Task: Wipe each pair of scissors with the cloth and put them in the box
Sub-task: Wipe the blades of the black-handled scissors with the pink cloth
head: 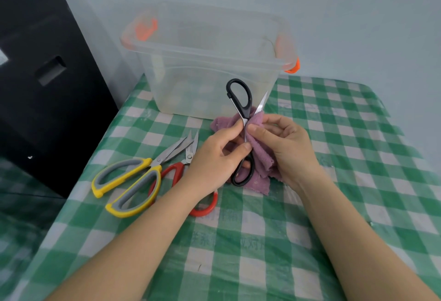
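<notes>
My left hand (214, 157) grips a pair of black-handled scissors (241, 100), held open above the table, one handle loop up and one blade tip poking out to the upper right. My right hand (284, 143) pinches a purple cloth (260, 155) around the blade near the pivot. The cloth hangs down onto the table under both hands. Left of my left hand lie yellow-and-grey scissors (133, 181) and red-handled scissors (176, 171), partly under my left forearm. A clear plastic box (207, 66) with orange clips stands open just behind.
The table wears a green-and-white checked cover (334, 157). A large black object (43, 73) stands off the table's left edge. A pale wall rises behind the box. Bare cloth stretches to the right and front.
</notes>
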